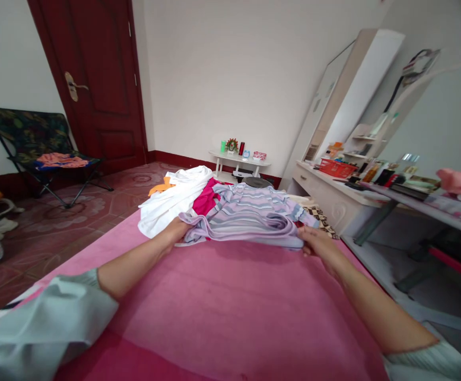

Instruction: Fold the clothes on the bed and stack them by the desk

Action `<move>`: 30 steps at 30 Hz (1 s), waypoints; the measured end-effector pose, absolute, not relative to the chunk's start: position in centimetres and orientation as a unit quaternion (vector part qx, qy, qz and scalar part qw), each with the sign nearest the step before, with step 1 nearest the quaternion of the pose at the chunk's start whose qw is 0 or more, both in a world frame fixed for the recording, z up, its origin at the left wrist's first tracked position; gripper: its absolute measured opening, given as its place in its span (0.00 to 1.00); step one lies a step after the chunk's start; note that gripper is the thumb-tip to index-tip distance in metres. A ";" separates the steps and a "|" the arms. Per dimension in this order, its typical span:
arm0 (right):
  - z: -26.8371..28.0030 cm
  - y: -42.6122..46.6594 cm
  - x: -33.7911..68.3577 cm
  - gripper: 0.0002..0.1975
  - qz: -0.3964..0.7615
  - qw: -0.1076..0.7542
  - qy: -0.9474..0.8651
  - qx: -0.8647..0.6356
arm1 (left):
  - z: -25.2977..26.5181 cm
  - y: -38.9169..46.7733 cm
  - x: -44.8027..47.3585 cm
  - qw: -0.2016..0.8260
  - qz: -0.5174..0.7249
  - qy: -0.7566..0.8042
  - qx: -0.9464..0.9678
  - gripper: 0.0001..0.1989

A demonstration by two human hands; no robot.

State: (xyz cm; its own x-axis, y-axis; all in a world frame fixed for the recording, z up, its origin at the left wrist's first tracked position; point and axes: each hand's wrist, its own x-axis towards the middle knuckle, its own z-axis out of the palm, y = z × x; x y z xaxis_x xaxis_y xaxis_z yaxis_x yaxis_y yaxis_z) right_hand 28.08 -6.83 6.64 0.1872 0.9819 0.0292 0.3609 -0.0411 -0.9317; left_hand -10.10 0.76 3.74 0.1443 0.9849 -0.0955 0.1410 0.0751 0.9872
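A striped lilac and grey shirt (250, 206) lies on the pink bedspread (230, 296), its near edge lifted and curled over. My left hand (178, 230) is closed on the left corner of that edge, and my right hand (312, 239) pinches the right corner. The cloth sags a little between them. Just beyond my left hand lies a white garment (178, 198), with a magenta one (206, 198) between it and the shirt. An orange cloth (162, 186) pokes out behind the white one.
A dressing table (321, 185) with a red basket (336, 168) and several bottles runs along the right. At the far wall stands a small white table (238, 157). A folding chair (51, 143) holding clothes is at left, near a dark red door (99, 79).
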 end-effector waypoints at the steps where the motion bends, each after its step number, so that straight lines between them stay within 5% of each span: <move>1: 5.5 -7.1 28.8 0.12 0.348 0.421 -0.533 -0.646 | 3.0 0.7 -10.3 0.486 0.395 0.514 0.586 0.18; 5: 1.8 -8.3 30.3 0.08 0.279 0.401 -0.534 -0.690 | 1.0 0.0 -10.8 0.326 0.323 0.462 0.759 0.10; 9: 1.8 -8.3 29.9 0.10 0.126 0.441 -0.580 -0.673 | 1.8 -1.8 -10.7 0.171 0.276 0.374 0.869 0.26; 12: 2.2 -6.9 29.0 0.14 0.117 0.459 -0.598 -0.646 | 3.3 -4.0 -10.1 0.082 0.229 0.291 0.925 0.34; 17: 1.5 -4.9 26.9 0.26 0.204 0.426 -0.599 -0.646 | 4.3 -6.6 -9.5 0.079 0.140 0.249 0.955 0.23; 21: 3.0 -8.3 23.9 0.14 0.152 0.388 -0.708 -0.571 | 4.0 -6.9 -10.3 0.081 0.138 0.287 0.945 0.25; 26: 4.7 -15.1 21.6 0.10 0.175 0.221 -0.842 -0.459 | 4.0 -6.8 -11.4 0.104 0.129 0.297 0.940 0.21; 30: 3.6 -15.3 23.5 0.12 0.172 0.292 -0.753 -0.564 | 3.7 -6.5 -11.8 0.108 0.123 0.295 0.941 0.20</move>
